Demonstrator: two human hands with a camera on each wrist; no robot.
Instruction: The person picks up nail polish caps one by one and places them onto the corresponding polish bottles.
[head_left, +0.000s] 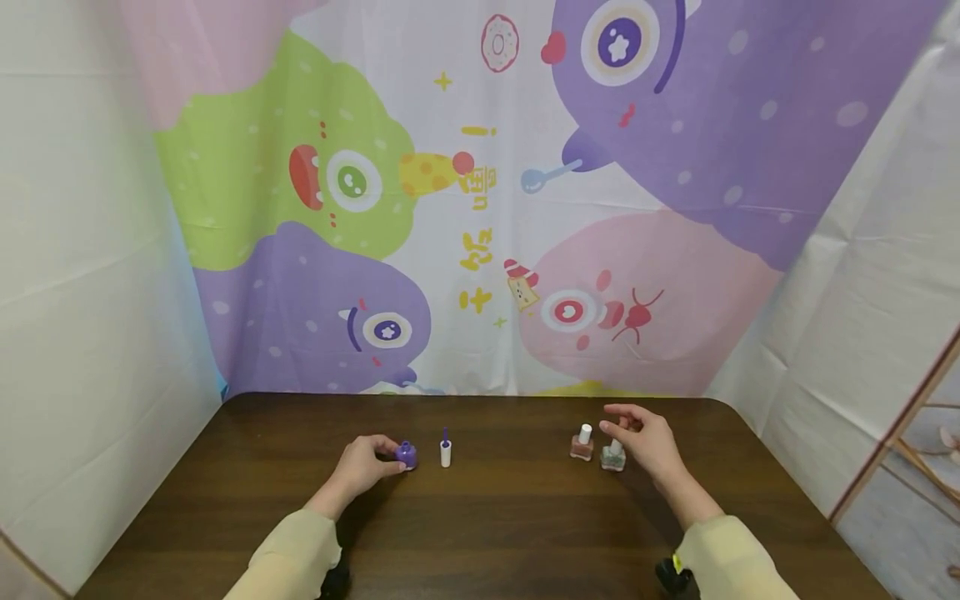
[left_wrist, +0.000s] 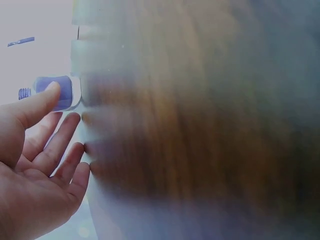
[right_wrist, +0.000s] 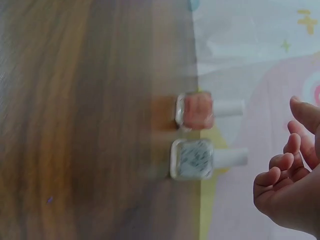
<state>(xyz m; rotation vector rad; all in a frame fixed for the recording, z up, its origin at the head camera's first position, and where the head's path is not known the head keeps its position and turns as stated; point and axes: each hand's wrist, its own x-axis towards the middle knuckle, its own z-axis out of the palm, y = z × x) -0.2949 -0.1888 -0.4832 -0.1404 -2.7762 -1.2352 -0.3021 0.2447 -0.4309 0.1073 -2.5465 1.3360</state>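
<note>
My left hand (head_left: 362, 467) pinches a purple nail polish bottle (head_left: 407, 455) between thumb and fingers on the table. The bottle has no cap on; its threaded neck (left_wrist: 24, 93) shows in the left wrist view. Just right of it, the white cap (head_left: 446, 453) stands on its top with the purple brush pointing up. My right hand (head_left: 649, 443) hovers with loosely bent fingers, holding nothing. Near it stand two capped polish bottles: a pinkish-brown one (right_wrist: 198, 111) and a pale one with dark flecks (right_wrist: 196, 159). In the right wrist view the hand is apart from both white caps.
The dark wooden table (head_left: 510, 517) ends at a hanging cloth (head_left: 480, 350) with cartoon monsters. White cloth (head_left: 90, 250) hangs on the left side too. A rack with thin brown bars (head_left: 892, 442) stands beyond the table at right.
</note>
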